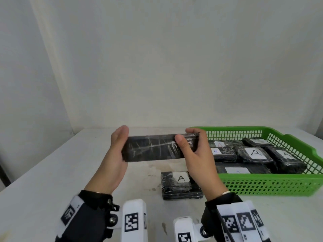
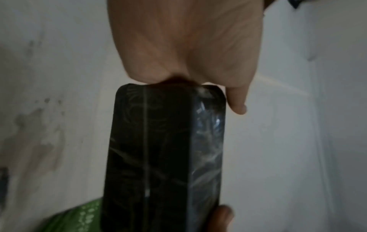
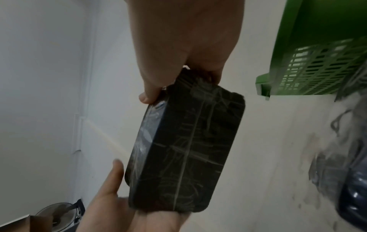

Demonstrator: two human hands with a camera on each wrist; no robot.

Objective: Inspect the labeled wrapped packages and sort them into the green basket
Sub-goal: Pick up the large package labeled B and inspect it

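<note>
Two hands hold our black film-wrapped rectangular package (image 1: 153, 149) level above the white table (image 1: 52, 172), just left of the green plastic mesh basket (image 1: 272, 184). Our left hand (image 1: 113, 154) cups one short end, thumb on top; our right hand (image 1: 195, 154) pinches the other end, thumb on the near face. Another labeled "A" package (image 1: 180, 185) lies below on the table.
</note>
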